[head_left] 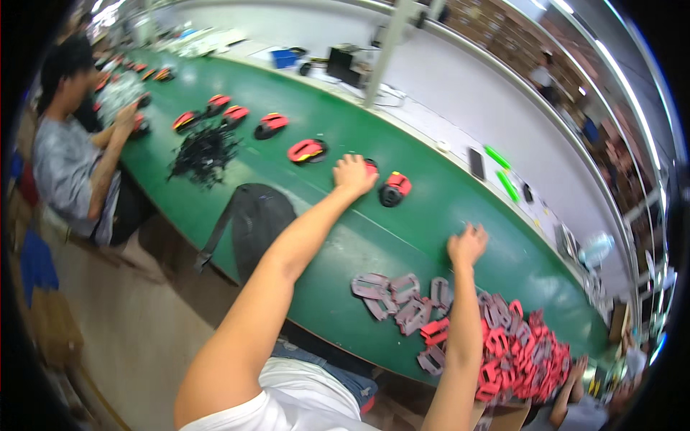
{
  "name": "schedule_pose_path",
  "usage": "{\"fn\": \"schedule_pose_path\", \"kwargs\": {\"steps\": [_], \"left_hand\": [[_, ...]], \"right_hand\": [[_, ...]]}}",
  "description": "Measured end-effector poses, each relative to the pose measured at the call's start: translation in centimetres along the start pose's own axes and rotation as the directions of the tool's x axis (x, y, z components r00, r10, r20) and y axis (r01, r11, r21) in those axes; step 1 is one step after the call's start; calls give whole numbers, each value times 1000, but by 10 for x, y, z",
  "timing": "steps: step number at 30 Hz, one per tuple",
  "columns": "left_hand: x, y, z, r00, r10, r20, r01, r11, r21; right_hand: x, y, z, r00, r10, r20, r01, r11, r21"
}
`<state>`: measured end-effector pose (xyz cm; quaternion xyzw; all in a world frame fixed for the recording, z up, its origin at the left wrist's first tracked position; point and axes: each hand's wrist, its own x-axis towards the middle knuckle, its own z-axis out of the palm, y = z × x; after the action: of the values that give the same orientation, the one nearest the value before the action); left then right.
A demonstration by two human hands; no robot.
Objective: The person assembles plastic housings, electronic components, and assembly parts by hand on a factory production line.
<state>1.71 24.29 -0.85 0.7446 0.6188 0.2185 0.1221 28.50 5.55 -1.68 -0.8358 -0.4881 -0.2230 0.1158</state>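
Note:
My left hand (352, 174) reaches forward over the green table, fingers curved over a red-and-black oval part (371, 167) that it mostly covers. To its right sits a similar red-and-black part (394, 189) with a yellow mark. Another such part (307, 151) lies to the left, at the end of a loose row running toward the far left. My right hand (468, 245) is over the table at the right, fingers somewhat apart, with nothing visible in them. Nearer to me, grey plastic pieces (412, 313) lie beside a heap of red plastic pieces (525, 352).
A person (72, 144) at the left handles something by a pile of black strips (205, 154). A black bag (260, 223) rests on the near table edge. Along the back ledge are a phone (476, 164) and green tools (507, 185). Another person's arms (570, 388) show at lower right.

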Motion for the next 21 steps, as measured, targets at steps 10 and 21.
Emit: {"fn": "schedule_pose_path", "kwargs": {"steps": [10, 21], "left_hand": [[-6, -4, 8, 989, 151, -12, -151, 987, -48], [-18, 31, 24, 981, 194, -11, -194, 969, -152]], "right_hand": [[16, -179, 8, 963, -201, 177, 75, 837, 542], [11, -94, 5, 974, -173, 146, 87, 882, 463]]}}
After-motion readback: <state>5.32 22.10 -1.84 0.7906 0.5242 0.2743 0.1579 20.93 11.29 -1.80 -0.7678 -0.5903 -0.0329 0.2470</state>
